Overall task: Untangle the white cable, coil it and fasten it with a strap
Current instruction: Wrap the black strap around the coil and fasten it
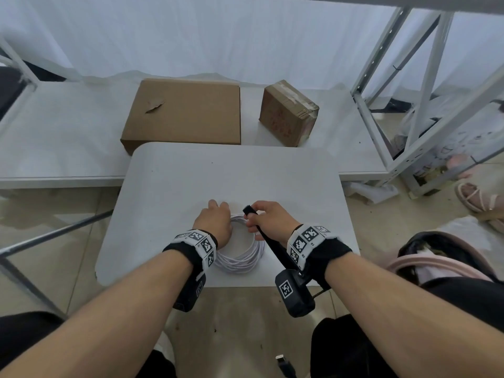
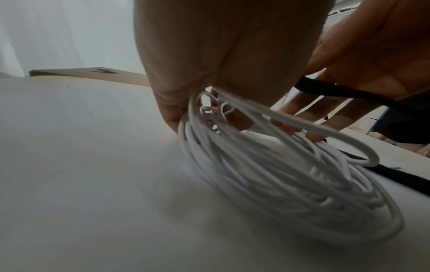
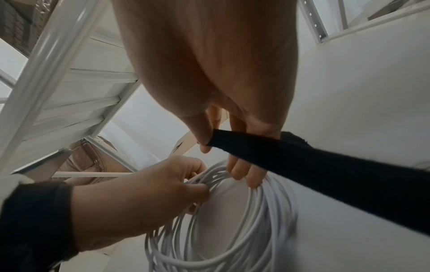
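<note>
Here, white table [image 1: 174, 186], cardboard boxes [image 1: 185, 113], metal shelving [image 1: 425, 85]

There are 2 hands: the left hand [image 1: 214, 222] and the right hand [image 1: 272, 220]. I count 1 white cable coil [image 1: 243, 259], 1 black strap [image 1: 268, 241], 2 cardboard boxes, flat [image 1: 185, 113] and small [image 1: 289, 111], and 1 white table [image 1: 191, 175].

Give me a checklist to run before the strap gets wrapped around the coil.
1. White cable coiled into a ring on the table: ok.
2. Left hand grips the coil's far side: ok.
3. Right hand pinches the black strap near its end: ok.
4. Strap passed through the coil: cannot tell.
5. Cable ends tucked in: cannot tell; a connector shows by the left fingers.
</note>
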`<state>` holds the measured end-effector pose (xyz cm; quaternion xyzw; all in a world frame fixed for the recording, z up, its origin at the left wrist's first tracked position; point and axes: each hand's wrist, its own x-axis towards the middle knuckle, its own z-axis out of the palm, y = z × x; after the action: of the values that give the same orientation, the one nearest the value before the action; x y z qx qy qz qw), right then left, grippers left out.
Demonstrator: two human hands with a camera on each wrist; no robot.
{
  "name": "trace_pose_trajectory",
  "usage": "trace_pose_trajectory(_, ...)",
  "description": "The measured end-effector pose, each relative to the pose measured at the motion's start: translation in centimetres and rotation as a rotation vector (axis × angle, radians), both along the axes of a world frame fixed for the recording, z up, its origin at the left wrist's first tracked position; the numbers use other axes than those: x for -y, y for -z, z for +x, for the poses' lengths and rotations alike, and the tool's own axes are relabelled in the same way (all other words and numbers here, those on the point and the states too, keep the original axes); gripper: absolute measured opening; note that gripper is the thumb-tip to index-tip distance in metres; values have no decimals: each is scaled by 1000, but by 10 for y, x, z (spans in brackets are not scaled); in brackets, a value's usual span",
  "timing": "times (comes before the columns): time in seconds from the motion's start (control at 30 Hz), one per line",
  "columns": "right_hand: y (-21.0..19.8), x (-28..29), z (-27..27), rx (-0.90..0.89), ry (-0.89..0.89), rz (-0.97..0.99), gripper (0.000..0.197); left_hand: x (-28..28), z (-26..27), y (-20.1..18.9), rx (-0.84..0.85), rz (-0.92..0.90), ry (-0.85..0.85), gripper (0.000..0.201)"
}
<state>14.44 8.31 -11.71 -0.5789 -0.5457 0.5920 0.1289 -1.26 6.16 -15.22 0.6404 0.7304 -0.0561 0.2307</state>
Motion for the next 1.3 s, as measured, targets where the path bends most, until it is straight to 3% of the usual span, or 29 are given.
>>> trace_pose_trajectory(0.3,0,2,1,24,-40,26,13,5,3,-2,61,39,30,33)
trace_pose_trajectory(0.57,-1,1,2,48,-70,39,12,5,8,-5,-83,25,87,32)
trace_pose_trajectory(0.7,-2,0,3,63,-75,71,12,3,11,-11,6,-1,16,33)
trace_pose_trajectory(0.83,-6,1,5,54,-71,68,10,2,4,-17,215,-44,-128,18)
trace_pose_trajectory(0.93,-19,1,10,10,-23,59,12,0,2,-28,559,-92,-309,7)
trace_pose_trajectory(1.03,-39,2,15,-90,71,43,16,1,3,-49,854,-107,-391,15)
trace_pose_trajectory(1.3,-137,22,23,-383,199,151,12,20,0,-150,1368,-84,-575,19)
